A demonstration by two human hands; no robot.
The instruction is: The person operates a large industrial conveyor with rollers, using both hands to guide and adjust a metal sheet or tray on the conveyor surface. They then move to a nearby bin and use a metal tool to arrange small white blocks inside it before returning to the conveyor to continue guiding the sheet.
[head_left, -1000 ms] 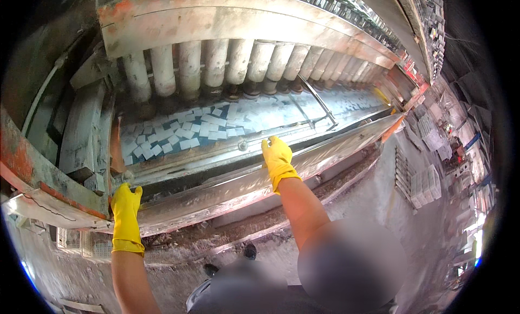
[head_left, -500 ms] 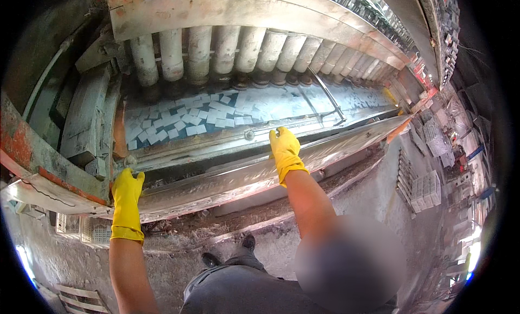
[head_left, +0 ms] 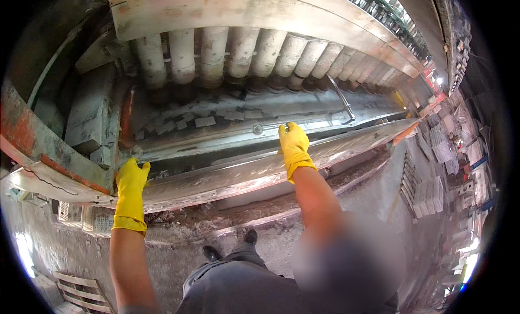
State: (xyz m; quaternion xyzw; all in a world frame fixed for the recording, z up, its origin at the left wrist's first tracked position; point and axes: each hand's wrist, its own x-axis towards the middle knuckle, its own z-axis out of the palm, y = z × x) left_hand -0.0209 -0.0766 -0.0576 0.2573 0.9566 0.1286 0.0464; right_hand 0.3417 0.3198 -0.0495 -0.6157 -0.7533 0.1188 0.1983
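Observation:
A long pale metal panel (head_left: 233, 181) runs across the front of a machine trough. My left hand (head_left: 131, 178), in a yellow rubber glove, is hooked over its left end with the thumb apart from the fingers. Further right, my right hand (head_left: 295, 146), gloved the same way, is curled over the panel's upper edge; its fingertips are partly hidden. Behind the panel runs a shiny metal rail (head_left: 216, 141) with a round bolt (head_left: 258, 129). Flat, roughly square grey pieces (head_left: 205, 122) lie scattered in the dim trough beyond.
A row of thick upright cylinders (head_left: 214, 54) hangs behind the trough under a pale beam (head_left: 216, 13). A thin metal bar (head_left: 341, 99) slants above the trough's right part. Plastic crates (head_left: 97, 221) stand at left, a slatted pallet (head_left: 84, 289) below them, and stacked crates (head_left: 428, 195) at right.
The pieces in the trough have gone from bright to dark grey, and fewer show. The view has shifted slightly; both hands keep about the same places on the panel.

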